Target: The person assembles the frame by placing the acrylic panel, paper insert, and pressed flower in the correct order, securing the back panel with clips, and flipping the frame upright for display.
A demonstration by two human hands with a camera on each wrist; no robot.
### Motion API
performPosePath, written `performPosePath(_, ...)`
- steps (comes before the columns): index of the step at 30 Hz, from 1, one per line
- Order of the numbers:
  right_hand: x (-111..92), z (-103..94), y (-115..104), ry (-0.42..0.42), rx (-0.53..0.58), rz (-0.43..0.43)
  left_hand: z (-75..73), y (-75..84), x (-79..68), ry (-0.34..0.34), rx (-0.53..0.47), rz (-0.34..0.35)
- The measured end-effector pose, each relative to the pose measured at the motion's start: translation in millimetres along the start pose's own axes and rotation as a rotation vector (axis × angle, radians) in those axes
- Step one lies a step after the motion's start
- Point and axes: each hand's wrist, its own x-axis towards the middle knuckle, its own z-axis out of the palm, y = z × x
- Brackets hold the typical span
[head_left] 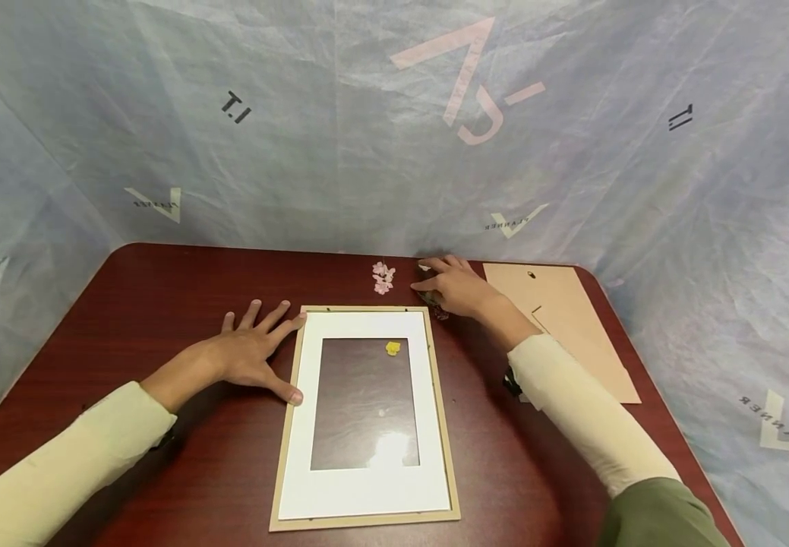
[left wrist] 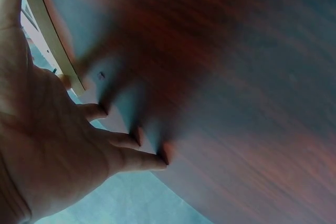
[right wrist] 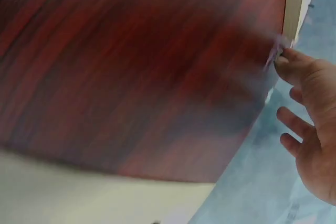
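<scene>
A light wood picture frame (head_left: 276,486) with a white mat (head_left: 360,494) lies flat on the dark red table. A small yellow flower (head_left: 392,348) sits inside the mat's window, near its upper right corner. My left hand (head_left: 247,355) spreads over the frame's left side, thumb and index finger touching the edge, other fingers on the table. Beyond the frame's upper right corner, my right hand (head_left: 459,289) pinches a small purplish dried flower (right wrist: 274,52); the fingers partly hide it. Dark leafy bits show under that hand in the head view.
Pale pink flowers (head_left: 383,278) lie on the table (head_left: 182,304) behind the frame. At the right is a tan backing board (head_left: 585,327) with a small dark hanger, partly under the right forearm. Printed grey sheeting (head_left: 339,137) encloses the table's back and sides.
</scene>
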Motion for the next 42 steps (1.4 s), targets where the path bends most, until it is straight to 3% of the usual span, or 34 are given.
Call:
performPosePath(4, -12.0, 2.6, 13.4, 0.060, 0.015, 0.023, 1.0, -0.2, -0.3, -0.005, -0.003, 0.003)
performPosePath(12, -42.9, 6.7, 36.0, 0.053, 0.059, 0.122, 1.0, -1.9, -2.4, -0.011, -0.009, 0.001)
performPosePath(24, -70.1, 11.2, 43.3, 0.092, 0.104, 0.129, 8.2, -9.4, -6.4, 0.048, -0.014, 0.017)
performPosePath(32, -73.0, 15.6, 51.9, 0.206, 0.125, 0.096, 9.6, -6.8, -2.7, 0.063, -0.020, 0.024)
performPosePath(42, -66.1, 15.8, 46.4, 0.212, 0.090, 0.084, 5.5, -5.0, -3.0, 0.037, -0.030, 0.010)
